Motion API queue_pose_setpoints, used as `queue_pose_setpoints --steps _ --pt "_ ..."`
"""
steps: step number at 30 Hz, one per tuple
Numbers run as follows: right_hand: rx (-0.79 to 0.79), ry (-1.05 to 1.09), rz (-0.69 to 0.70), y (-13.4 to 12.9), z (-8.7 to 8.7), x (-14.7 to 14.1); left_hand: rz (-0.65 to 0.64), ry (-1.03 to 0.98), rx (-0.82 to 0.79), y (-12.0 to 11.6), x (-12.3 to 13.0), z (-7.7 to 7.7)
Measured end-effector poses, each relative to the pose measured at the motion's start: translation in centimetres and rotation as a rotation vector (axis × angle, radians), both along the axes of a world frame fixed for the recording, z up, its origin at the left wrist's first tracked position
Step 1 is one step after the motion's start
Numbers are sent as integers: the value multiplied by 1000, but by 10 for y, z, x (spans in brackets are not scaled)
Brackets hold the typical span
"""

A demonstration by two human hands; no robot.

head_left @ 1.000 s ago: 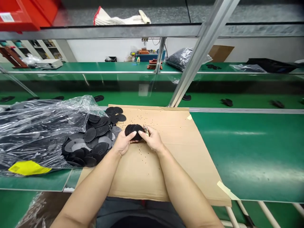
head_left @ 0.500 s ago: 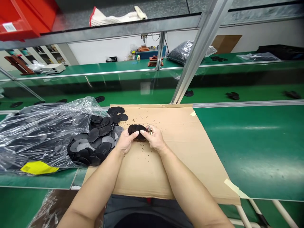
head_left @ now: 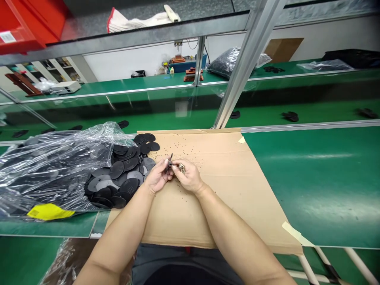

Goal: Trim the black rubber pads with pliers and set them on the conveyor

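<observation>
My left hand [head_left: 158,176] is closed on a thin black disc [head_left: 169,161], held up and seen nearly edge-on; whether it is one disc or a few pressed together I cannot tell. Close against it on the right is my right hand [head_left: 189,175], fingers pinched at the disc's face. A small brass-coloured metal tool [head_left: 181,168] pokes out of the right fist; its working end is hidden by the fingers. Both hands are over a cardboard sheet [head_left: 231,190] sprinkled with tiny black bits. Left of them lies a heap of black and grey discs [head_left: 117,170].
A clear plastic bag [head_left: 59,166] full of discs, with a yellow label [head_left: 50,211], lies at the left. A metal post [head_left: 237,79] rises behind the cardboard. Beyond it runs a green belt [head_left: 166,120] with small disc stacks. A red bin [head_left: 32,27] and white glove [head_left: 142,21] sit above.
The black discs that were fanned flat between both hands are now turned up edge-on in the left hand. My right hand has shifted slightly left, its fingertips now at the disc.
</observation>
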State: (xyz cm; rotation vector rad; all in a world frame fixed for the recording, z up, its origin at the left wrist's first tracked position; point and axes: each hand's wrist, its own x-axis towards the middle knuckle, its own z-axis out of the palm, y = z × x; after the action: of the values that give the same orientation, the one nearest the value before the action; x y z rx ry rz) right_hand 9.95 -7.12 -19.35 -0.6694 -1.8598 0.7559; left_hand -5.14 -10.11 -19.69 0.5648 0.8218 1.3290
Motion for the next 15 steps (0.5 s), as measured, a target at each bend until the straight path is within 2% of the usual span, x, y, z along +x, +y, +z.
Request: queue_pose_setpoints --steps 6,9,15 --pt "145 -102 -26 1 2 1 -38 -28 31 -3 3 -4" --pt "167 -139 -40 1 1 2 -50 -35 57 -4 5 -5" --pt "162 -85 -49 1 0 0 -19 -13 51 -4 7 -3"
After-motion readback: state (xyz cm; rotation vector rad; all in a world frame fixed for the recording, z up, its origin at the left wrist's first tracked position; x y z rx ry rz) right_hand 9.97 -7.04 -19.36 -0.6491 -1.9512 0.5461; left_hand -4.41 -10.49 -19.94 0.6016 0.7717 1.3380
